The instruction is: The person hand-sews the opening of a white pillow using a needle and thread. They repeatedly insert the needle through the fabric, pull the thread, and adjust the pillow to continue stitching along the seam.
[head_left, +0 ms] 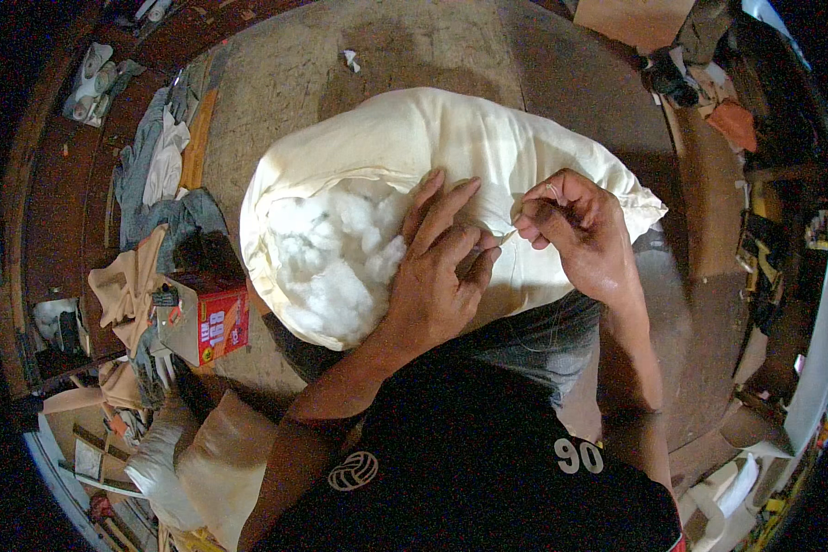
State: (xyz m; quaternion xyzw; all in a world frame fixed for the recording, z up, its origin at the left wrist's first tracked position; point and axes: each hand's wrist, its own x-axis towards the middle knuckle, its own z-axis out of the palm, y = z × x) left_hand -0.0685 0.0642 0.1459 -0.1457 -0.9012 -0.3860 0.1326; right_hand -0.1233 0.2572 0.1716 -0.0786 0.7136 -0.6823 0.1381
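A cream cloth cushion cover (515,138) lies across my lap, plump and wide at its left end and tapering to a point on the right. White fluffy stuffing (331,248) shows through the large opening at the left. My left hand (437,267) rests on the cover beside this opening, two fingers stretched over the cloth. Its thumb and another finger pinch a small fold of the cover. Just right of that fold, my right hand (575,225) is closed in a pinch. What it holds is too small to make out; a thin pale strand shows at its fingers.
A worn wooden board (276,92) lies under and beyond the cushion. On the left are a red box (221,322) and heaped cloth (170,221); pale cushions (225,460) lie at lower left. Cloth scraps and an orange piece (732,125) lie far right.
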